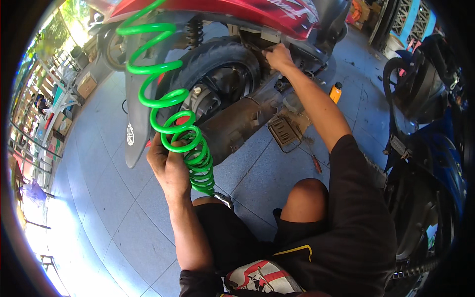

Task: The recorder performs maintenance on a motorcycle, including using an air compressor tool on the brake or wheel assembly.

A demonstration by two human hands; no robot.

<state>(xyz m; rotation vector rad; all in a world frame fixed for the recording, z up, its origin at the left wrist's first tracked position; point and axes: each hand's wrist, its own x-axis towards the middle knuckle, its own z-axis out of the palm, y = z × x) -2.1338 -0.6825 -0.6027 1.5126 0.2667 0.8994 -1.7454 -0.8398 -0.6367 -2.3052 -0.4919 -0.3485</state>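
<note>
My left hand [169, 167] is closed around a bright green coiled air hose [166, 103]. The hose climbs in loose loops to the top edge, and its tight coils hang beside my wrist, ending in a metal fitting [223, 199] near my knee. Ahead stands a red scooter [282, 17] with its rear wheel [208, 69] and dark exhaust muffler [232, 126] toward me. My right arm stretches to the scooter's underside, where my right hand [278, 57] is closed, fingers curled by the engine area. What those fingers hold, if anything, I cannot make out.
On the blue tiled floor lie a dirty rectangular tray [283, 133], a red-handled screwdriver [316, 164] and a yellow-orange bottle [336, 92]. A blue and black motorbike [430, 163] stands close on my right. Cardboard boxes [87, 84] and shelving line the left side.
</note>
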